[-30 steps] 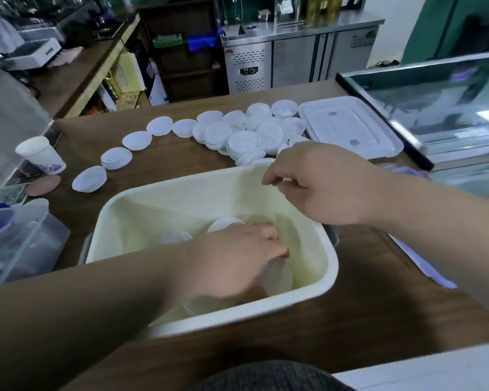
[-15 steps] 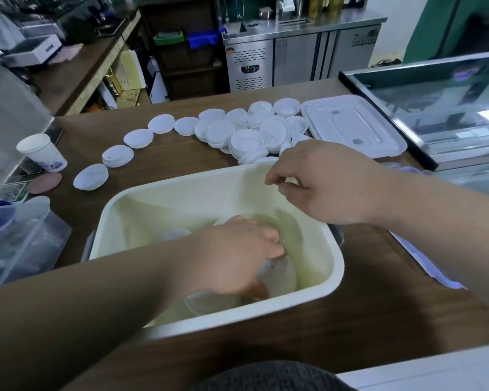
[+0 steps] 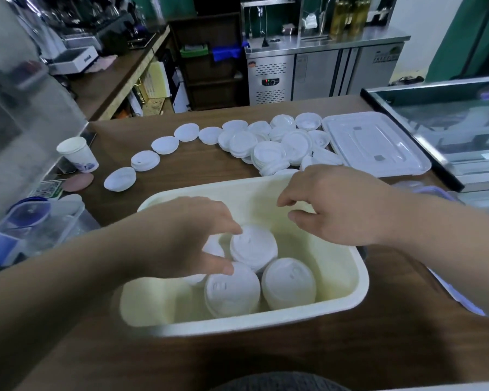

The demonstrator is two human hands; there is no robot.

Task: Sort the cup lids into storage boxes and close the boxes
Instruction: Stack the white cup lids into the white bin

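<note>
A cream storage box (image 3: pixel 347 294) stands on the brown counter in front of me. Inside it lie white cup lids in stacks: one near the middle (image 3: pixel 254 249), one at the front (image 3: pixel 232 292), one to the right (image 3: pixel 290 286). My left hand (image 3: pixel 187 238) hovers inside the box, fingers spread around the middle stack, thumb and fingertips close to it. My right hand (image 3: pixel 339 204) hangs over the box's far right part, fingers loosely curled and empty. Several more white lids (image 3: pixel 268 148) lie scattered behind the box. The box's clear lid (image 3: pixel 376 145) lies flat at the far right.
A paper cup (image 3: pixel 78 153) stands at the left. A clear container with a blue lid (image 3: pixel 37 221) sits at the left edge. A glass display case (image 3: pixel 449 122) borders the counter on the right. Another clear lid with a purple rim (image 3: pixel 424 190) lies behind my right wrist.
My left hand has lifted off the lids in the box and spread its fingers, uncovering the stacks. My right hand has let go of the box's far rim and moved over the box.
</note>
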